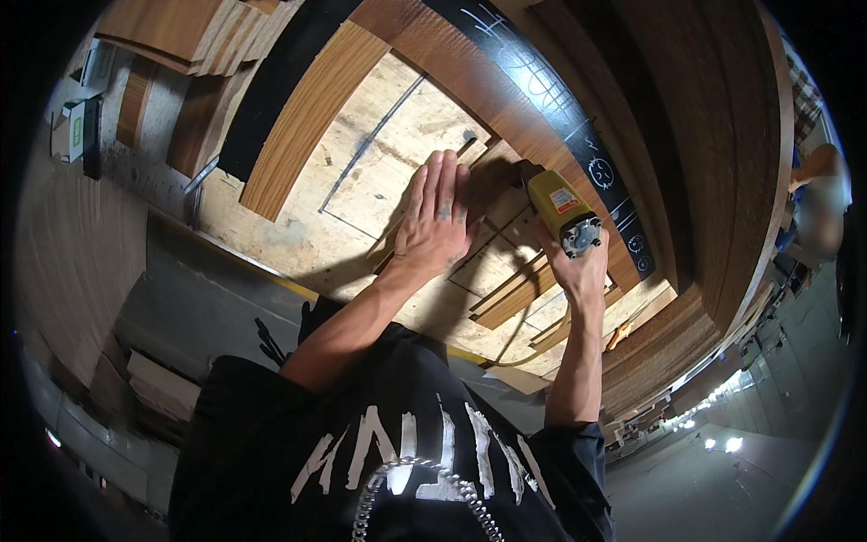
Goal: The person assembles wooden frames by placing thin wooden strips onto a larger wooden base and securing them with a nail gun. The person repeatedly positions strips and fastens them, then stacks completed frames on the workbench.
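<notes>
My right hand (578,266) grips a yellow air nail gun (558,200), its round cap facing up and its dark nose reaching the brown wooden board (524,104) on the workbench. The contact at the nose tip is too shadowed to make out. Flat, with fingers stretched out, my left hand (433,221) rests on a darker wood piece (492,181) that meets that board. Part of this piece lies under my palm and in shadow. Beyond the brown board runs a black strip (528,77) with white drawings.
A light striped plank (312,117) lies left on the pale plywood benchtop (370,172). Narrow wood strips (515,298) and a thin hose (526,339) are near my right forearm. Stacked boards (172,32) stand far left. Large curved-looking panels (722,181) rise at right, with another person (817,167) beyond.
</notes>
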`<state>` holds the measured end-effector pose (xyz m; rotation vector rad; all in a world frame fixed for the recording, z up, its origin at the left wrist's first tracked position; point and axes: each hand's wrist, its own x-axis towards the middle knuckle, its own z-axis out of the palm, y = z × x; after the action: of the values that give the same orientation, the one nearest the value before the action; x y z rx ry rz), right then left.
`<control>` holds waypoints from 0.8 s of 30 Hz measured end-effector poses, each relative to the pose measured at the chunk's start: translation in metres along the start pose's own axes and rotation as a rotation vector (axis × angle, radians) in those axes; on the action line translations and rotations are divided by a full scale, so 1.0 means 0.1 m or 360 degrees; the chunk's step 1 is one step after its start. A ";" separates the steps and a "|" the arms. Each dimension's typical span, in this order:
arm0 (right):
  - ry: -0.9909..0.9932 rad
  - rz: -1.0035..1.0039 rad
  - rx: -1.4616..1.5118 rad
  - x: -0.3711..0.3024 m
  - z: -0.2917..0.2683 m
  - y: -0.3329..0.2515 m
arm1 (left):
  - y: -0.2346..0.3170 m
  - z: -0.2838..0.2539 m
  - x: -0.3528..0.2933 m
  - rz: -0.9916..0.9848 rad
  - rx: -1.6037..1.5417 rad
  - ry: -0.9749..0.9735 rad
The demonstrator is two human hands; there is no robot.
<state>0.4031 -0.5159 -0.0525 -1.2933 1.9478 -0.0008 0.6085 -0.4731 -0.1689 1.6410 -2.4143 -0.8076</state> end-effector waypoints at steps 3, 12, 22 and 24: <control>0.0039 -0.0046 -0.0161 0.01 0.05 0.10 | 0.00 -0.01 0.00 0.0000 0.0027 -0.0017; 0.0105 -0.0214 -0.0204 0.03 0.02 0.05 | 0.03 -0.11 0.01 0.0007 0.0292 -0.0128; 0.0079 -0.0152 -0.0065 0.08 0.05 -0.28 | 0.04 -0.14 -0.04 0.0012 0.0211 -0.0031; 0.0032 -0.0210 0.0007 0.06 0.03 -0.28 | 0.06 -0.15 -0.05 0.0008 0.0093 0.0021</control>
<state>0.4257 -0.5330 -0.0474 -1.4217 1.8748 -0.0836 0.6116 -0.4729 -0.1523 1.6547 -2.4545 -0.7298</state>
